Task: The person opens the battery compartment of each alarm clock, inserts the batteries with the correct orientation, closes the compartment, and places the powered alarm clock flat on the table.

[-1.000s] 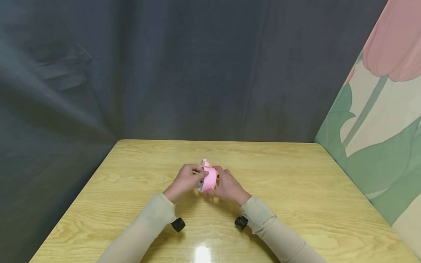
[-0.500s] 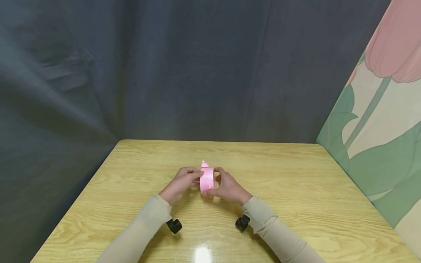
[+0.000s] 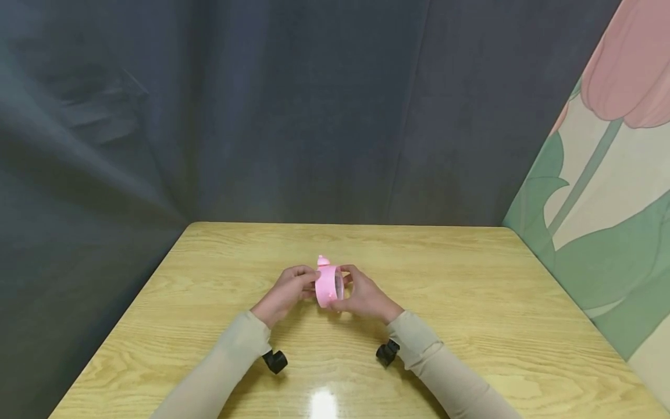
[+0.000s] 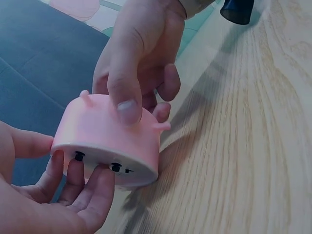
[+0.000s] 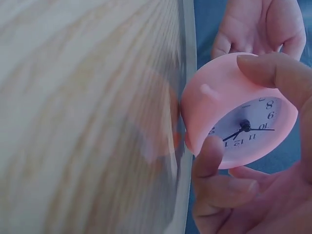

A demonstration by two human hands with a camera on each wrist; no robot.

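A pink alarm clock is held between my two hands over the middle of the table. My right hand grips its body, thumb pressed on the pink casing and fingers around the front rim in the right wrist view. The white dial with black hands faces that camera. On the other side, my left hand holds the back: its thumb touches the rim, and its fingers lie against the white back panel beside the black knobs. Small pink feet stick out from the casing.
A wood-grain table spreads under both forearms. Behind it hangs a dark curtain, and a flower-patterned wall covering stands at the right. Black wrist cameras are strapped below both sleeves.
The clock has turned in my hands, so its back no longer shows in the head view and its dial side now shows on the right. My left hand has shifted slightly left.
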